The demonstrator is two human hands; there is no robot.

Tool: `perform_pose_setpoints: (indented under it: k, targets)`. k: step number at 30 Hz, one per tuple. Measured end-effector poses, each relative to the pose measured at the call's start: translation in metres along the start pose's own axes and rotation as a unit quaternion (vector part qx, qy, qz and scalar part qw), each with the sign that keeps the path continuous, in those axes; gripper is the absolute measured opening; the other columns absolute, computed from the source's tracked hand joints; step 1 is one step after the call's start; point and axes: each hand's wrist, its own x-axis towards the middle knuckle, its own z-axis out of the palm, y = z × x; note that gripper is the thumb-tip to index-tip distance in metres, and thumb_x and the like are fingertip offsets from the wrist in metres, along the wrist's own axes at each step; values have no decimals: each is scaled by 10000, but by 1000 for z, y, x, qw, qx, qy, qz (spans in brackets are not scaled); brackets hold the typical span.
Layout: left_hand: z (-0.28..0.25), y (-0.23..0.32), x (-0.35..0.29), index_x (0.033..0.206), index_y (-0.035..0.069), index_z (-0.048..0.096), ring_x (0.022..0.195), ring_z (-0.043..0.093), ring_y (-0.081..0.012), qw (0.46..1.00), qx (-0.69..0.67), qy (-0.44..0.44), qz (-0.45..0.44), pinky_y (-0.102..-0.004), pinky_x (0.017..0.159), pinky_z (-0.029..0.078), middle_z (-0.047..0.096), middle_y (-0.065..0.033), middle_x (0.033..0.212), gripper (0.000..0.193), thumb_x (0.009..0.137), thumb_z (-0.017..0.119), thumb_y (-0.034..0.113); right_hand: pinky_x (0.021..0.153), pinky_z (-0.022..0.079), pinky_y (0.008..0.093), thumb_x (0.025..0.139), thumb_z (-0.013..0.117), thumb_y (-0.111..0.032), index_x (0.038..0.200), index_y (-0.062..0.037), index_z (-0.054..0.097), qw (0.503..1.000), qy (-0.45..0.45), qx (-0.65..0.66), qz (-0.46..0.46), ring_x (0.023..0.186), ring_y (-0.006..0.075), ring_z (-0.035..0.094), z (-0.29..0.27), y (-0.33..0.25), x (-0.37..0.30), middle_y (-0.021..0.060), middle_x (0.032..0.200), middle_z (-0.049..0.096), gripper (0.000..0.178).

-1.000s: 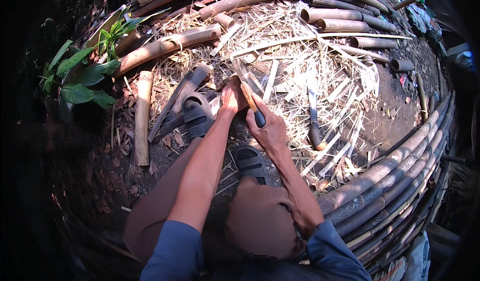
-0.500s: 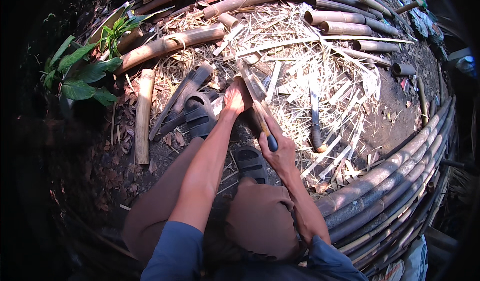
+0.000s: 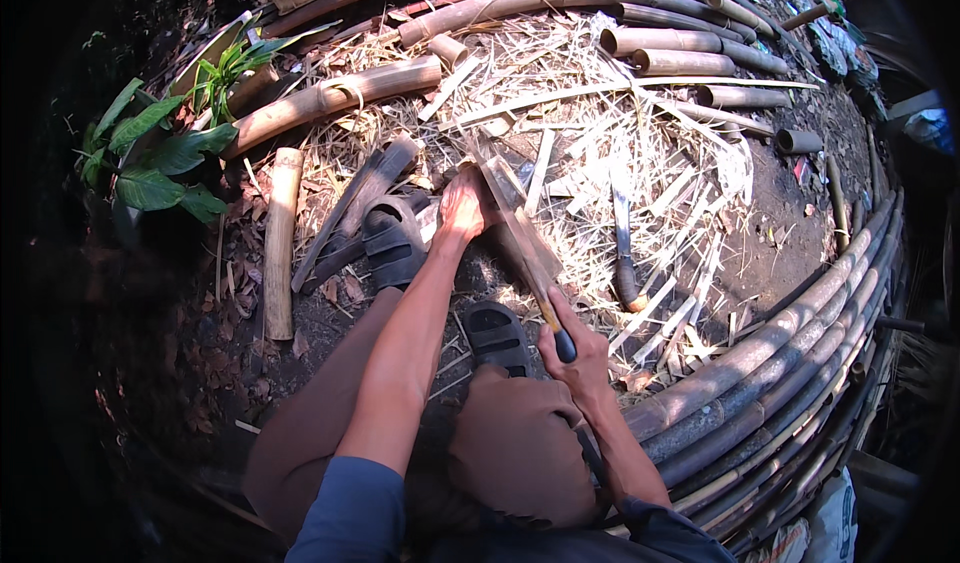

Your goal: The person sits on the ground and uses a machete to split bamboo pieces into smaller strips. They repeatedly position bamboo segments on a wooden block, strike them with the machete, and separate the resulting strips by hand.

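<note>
My right hand [image 3: 580, 348] is wrapped round the dark-tipped handle of a handsaw [image 3: 522, 235]. Its long blade slants up and away to the left, past my left hand [image 3: 462, 206]. That hand is closed on a dark, shaded piece that looks like bamboo [image 3: 489, 203], right beside the blade; most of the piece is hidden by hand and saw. Below lie my sandalled feet, the left sandal [image 3: 391, 243] near split bamboo and the right sandal [image 3: 497, 335] under the saw's handle end.
A large knife [image 3: 625, 248] lies on the pale shavings [image 3: 590, 113] to the right. Cut bamboo [image 3: 284, 243] lies at left, with a longer length [image 3: 335, 101] behind it. Long bamboo poles [image 3: 760, 363] curve along the right. A leafy plant [image 3: 160, 168] stands far left.
My right hand has drawn the handsaw back toward me and slightly right. My left hand stays closed at nearly the same spot. The whole view has shifted slightly.
</note>
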Motion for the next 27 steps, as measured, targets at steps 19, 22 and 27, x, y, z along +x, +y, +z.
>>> perform_pose_setpoints:
  k: [19, 22, 27]
  targets:
    - [23, -3, -7, 1181, 0, 493, 1106, 547, -344, 999, 36, 21, 11, -421, 948, 429, 558, -195, 1151, 503, 702, 618, 93, 684, 559, 346, 841, 650, -135, 1319, -48, 550, 1000, 9, 13, 24, 795, 308, 714, -13, 10, -86, 201, 1015, 696, 497]
    - [21, 13, 3, 1134, 8, 516, 1068, 562, -346, 999, -51, -8, -7, -424, 919, 440, 578, -195, 1103, 431, 747, 618, 171, 605, 537, 375, 865, 640, -198, 1297, -99, 575, 998, 16, -33, 47, 712, 341, 689, 38, 3, 47, 225, 876, 681, 448]
    - [21, -35, -5, 1153, 15, 484, 1066, 557, -332, 999, 17, -28, -32, -404, 971, 417, 570, -174, 1092, 561, 652, 699, 147, 583, 512, 390, 855, 653, -181, 1320, -100, 557, 997, -32, -28, 59, 652, 332, 668, 25, -16, 1, 227, 897, 677, 482]
